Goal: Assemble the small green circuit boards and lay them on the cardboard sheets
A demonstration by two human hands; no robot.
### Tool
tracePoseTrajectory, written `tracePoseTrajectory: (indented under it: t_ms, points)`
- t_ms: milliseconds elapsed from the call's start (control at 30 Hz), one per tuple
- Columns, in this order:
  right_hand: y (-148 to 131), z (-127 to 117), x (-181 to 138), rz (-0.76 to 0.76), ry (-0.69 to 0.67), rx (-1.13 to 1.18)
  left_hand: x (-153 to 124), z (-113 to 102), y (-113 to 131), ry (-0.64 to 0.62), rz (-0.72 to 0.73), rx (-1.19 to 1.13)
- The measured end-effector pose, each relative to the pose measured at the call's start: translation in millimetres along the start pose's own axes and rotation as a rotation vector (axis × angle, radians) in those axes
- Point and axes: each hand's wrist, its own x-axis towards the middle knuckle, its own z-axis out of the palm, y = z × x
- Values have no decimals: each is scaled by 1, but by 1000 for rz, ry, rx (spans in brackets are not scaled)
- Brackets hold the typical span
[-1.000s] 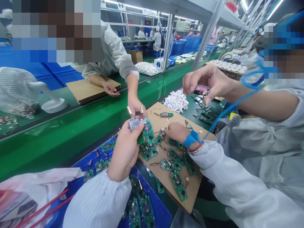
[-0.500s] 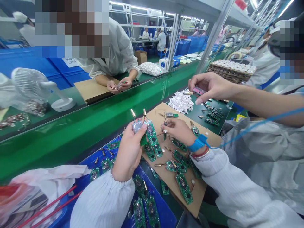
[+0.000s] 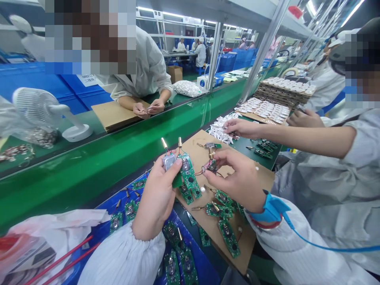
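Observation:
My left hand (image 3: 157,190) is closed around green circuit boards (image 3: 187,168), thumb pressed on them. A grey metal-cased module (image 3: 169,161) shows between its fingers, and brass cylinders (image 3: 179,142) on short wires stick up above. My right hand (image 3: 234,176) pinches another circuit board (image 3: 211,165) by its end; a brass cylinder (image 3: 211,152) stands up from it. A small round disc (image 3: 203,169) on red wires hangs at its fingertips, beside the left hand's boards. A blue wrist strap (image 3: 271,208) sits on my right wrist. More boards (image 3: 228,237) lie on the cardboard (image 3: 249,257) beneath.
A blue tray (image 3: 204,273) with several boards lies at lower left. A co-worker's hand (image 3: 237,128) is over a pile of white parts (image 3: 219,128). Across the green belt (image 3: 118,158), another person's hands (image 3: 148,109) handle small parts. A fan (image 3: 38,107) stands at left.
My right hand has lifted a board off the cardboard and come nearer, turning it. The co-worker's hand at right has dropped to the white pile. My left hand keeps its hold.

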Motion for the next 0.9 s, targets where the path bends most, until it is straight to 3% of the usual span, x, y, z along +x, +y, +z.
tracePoseTrajectory:
  t_ms: [200, 667, 800, 900]
  points:
    - [-6, -7, 2, -162, 68, -76, 0, 0, 0, 13, 36, 9]
    - [-18, -12, 2, -335, 187, -74, -1, -1, -4, -3, 118, 78]
    - [-23, -13, 2, -335, 193, -56, -4, -1, -5, -21, 109, 97]
    - [-24, -11, 9, -193, 106, -20, -3, 1, -7, -36, 109, 97]
